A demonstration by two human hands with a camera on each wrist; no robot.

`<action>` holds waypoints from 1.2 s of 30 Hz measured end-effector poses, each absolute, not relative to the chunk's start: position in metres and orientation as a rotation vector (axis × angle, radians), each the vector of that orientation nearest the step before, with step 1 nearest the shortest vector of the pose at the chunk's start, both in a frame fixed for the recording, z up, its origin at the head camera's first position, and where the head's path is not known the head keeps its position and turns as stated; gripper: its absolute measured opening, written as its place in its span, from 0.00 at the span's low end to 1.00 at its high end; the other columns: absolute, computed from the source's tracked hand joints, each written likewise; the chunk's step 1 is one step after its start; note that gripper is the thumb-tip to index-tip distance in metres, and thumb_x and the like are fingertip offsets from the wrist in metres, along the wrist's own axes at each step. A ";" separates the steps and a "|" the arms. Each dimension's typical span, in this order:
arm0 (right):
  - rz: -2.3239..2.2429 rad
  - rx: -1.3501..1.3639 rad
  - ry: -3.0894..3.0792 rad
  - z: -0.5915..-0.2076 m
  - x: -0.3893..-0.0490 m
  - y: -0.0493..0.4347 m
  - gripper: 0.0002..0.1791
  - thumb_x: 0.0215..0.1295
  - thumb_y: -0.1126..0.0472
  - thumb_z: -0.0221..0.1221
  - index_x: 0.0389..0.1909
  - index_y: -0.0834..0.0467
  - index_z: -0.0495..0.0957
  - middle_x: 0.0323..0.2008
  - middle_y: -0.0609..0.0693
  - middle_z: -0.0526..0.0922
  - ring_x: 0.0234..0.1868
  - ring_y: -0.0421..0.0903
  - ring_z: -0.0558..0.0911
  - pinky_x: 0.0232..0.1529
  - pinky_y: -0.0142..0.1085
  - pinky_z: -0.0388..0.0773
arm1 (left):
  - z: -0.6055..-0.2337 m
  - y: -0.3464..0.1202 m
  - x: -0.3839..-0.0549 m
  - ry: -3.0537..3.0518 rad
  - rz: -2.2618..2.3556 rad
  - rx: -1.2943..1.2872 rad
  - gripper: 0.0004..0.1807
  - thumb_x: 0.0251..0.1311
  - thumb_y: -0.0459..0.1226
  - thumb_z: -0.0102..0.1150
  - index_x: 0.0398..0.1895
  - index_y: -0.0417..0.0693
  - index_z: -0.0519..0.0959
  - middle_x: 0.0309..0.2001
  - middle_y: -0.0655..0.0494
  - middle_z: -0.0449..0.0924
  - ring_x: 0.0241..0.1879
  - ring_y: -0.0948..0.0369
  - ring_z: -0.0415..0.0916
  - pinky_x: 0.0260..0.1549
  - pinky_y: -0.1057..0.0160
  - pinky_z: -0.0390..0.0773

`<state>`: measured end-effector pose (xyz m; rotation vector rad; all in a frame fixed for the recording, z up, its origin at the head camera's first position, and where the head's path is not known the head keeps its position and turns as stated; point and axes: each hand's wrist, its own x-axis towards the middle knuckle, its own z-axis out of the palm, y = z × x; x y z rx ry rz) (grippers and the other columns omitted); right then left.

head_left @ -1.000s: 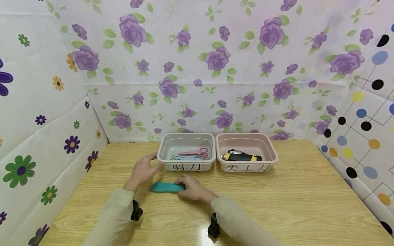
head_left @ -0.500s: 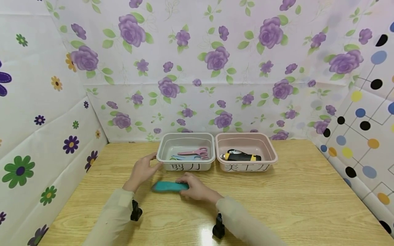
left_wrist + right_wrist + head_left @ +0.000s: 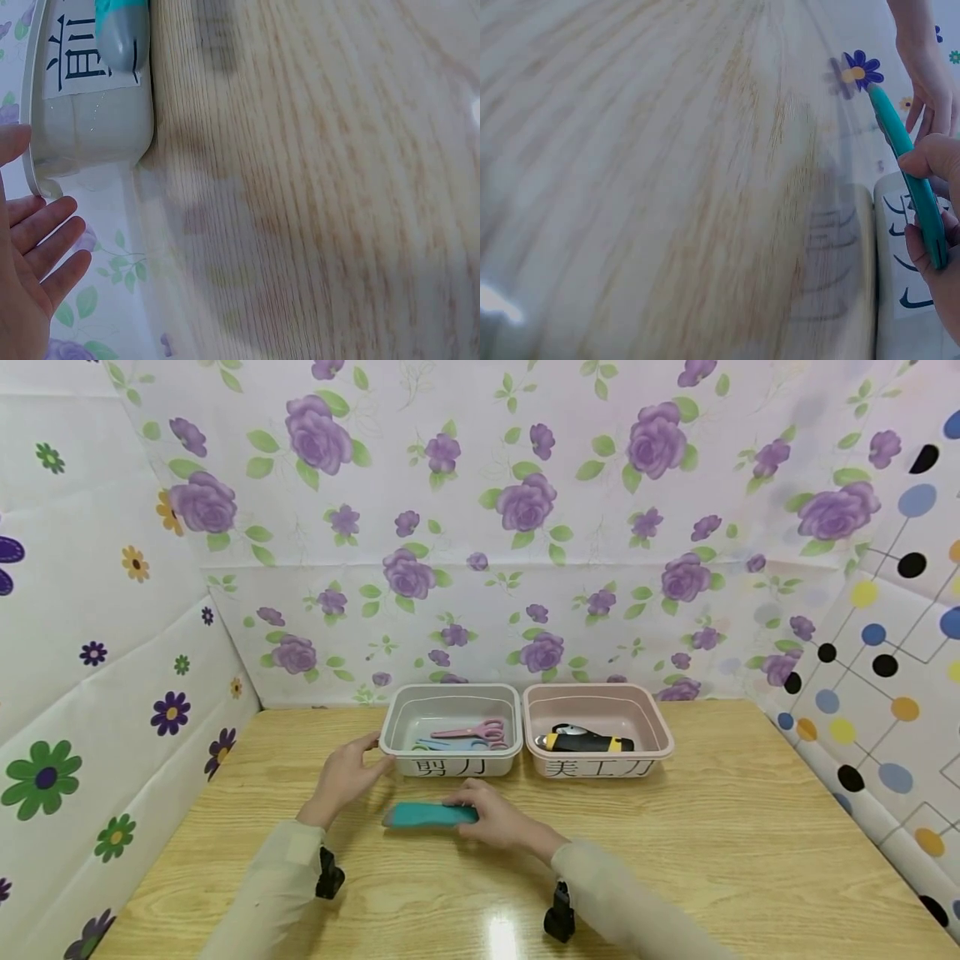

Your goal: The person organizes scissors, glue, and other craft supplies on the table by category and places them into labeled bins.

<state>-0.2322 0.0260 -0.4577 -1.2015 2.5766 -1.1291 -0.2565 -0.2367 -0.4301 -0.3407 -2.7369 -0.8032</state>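
In the head view, my right hand (image 3: 495, 814) holds a teal utility knife (image 3: 427, 815) by one end, its grey tip pointing left, low over the table in front of the grey bin. The right wrist view shows thumb and fingers pinching the teal knife (image 3: 900, 146) along its body. My left hand (image 3: 345, 777) touches the front left corner of the grey bin (image 3: 457, 767), thumb at the front and fingers along the end. Those fingers look fairly straight in the left wrist view. Inside the bin lie pink scissors (image 3: 472, 731) and blue scissors (image 3: 457, 744).
Right beside the grey bin stands a pink bin (image 3: 652, 727) holding a black and yellow cutter (image 3: 588, 742) and another dark tool partly behind it. Both bins carry Chinese labels and stand near the back edge of the wooden table (image 3: 750, 843), close to a flowered cloth wall (image 3: 480, 527).
My right hand has slid to the right with the teal utility knife. The left hand stays at the corner of the grey bin.
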 end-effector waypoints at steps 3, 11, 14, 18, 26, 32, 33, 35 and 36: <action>-1.107 -1.211 2.581 -0.456 -0.231 0.029 0.23 0.51 0.66 0.61 0.52 0.62 0.76 0.41 0.49 0.73 0.38 0.38 0.68 0.38 0.26 0.68 | -0.430 -0.238 -0.257 -2.738 -0.809 -0.337 0.28 0.57 0.45 0.57 0.58 0.38 0.70 0.49 0.42 0.77 0.50 0.43 0.72 0.48 0.42 0.69; -1.077 -1.319 2.562 -0.445 -0.226 0.039 0.23 0.50 0.68 0.61 0.51 0.65 0.75 0.44 0.53 0.74 0.40 0.42 0.70 0.40 0.28 0.69 | -0.430 -0.238 -0.259 -2.732 -0.811 -0.338 0.28 0.56 0.45 0.58 0.57 0.39 0.70 0.48 0.42 0.77 0.50 0.43 0.73 0.48 0.42 0.69; -1.112 -1.316 2.539 -0.442 -0.226 0.047 0.22 0.50 0.69 0.60 0.50 0.65 0.76 0.44 0.53 0.74 0.40 0.43 0.70 0.39 0.28 0.68 | -0.430 -0.237 -0.260 -2.732 -0.808 -0.336 0.28 0.56 0.45 0.58 0.57 0.39 0.71 0.48 0.42 0.78 0.50 0.44 0.73 0.48 0.42 0.69; -1.145 -1.305 2.525 -0.438 -0.228 0.059 0.21 0.52 0.69 0.60 0.50 0.64 0.76 0.43 0.53 0.73 0.39 0.42 0.70 0.38 0.28 0.68 | -0.430 -0.237 -0.260 -2.733 -0.814 -0.329 0.28 0.56 0.45 0.58 0.57 0.39 0.71 0.48 0.42 0.78 0.50 0.44 0.73 0.48 0.43 0.69; -1.131 -1.369 2.583 -0.432 -0.229 0.084 0.21 0.50 0.69 0.62 0.48 0.65 0.77 0.38 0.53 0.75 0.35 0.41 0.69 0.35 0.28 0.67 | -0.431 -0.236 -0.259 -2.753 -0.822 -0.324 0.29 0.57 0.47 0.57 0.58 0.39 0.70 0.50 0.42 0.77 0.51 0.44 0.72 0.49 0.42 0.68; -1.085 -1.347 2.661 -0.427 -0.235 0.103 0.20 0.50 0.68 0.62 0.47 0.63 0.78 0.38 0.51 0.75 0.35 0.41 0.69 0.33 0.29 0.66 | -0.433 -0.238 -0.259 -2.757 -0.830 -0.308 0.30 0.57 0.48 0.57 0.59 0.39 0.69 0.50 0.43 0.76 0.52 0.44 0.71 0.51 0.43 0.67; -1.079 -1.336 2.668 -0.426 -0.236 0.106 0.19 0.50 0.68 0.62 0.47 0.62 0.78 0.38 0.51 0.75 0.34 0.41 0.68 0.33 0.29 0.66 | -0.433 -0.238 -0.259 -2.756 -0.828 -0.311 0.30 0.57 0.48 0.56 0.59 0.39 0.69 0.50 0.42 0.76 0.52 0.44 0.71 0.51 0.43 0.67; -1.071 -1.315 2.683 -0.425 -0.238 0.112 0.19 0.51 0.67 0.62 0.47 0.61 0.78 0.38 0.50 0.75 0.34 0.40 0.68 0.33 0.29 0.66 | -0.433 -0.238 -0.259 -2.753 -0.829 -0.313 0.30 0.57 0.48 0.57 0.59 0.39 0.69 0.50 0.43 0.77 0.52 0.44 0.71 0.50 0.42 0.68; -1.076 -1.307 2.683 -0.424 -0.239 0.114 0.19 0.51 0.67 0.62 0.47 0.61 0.78 0.39 0.50 0.75 0.34 0.40 0.68 0.33 0.29 0.66 | -0.433 -0.238 -0.259 -2.751 -0.831 -0.313 0.30 0.57 0.48 0.57 0.59 0.39 0.69 0.50 0.42 0.77 0.52 0.44 0.71 0.50 0.42 0.68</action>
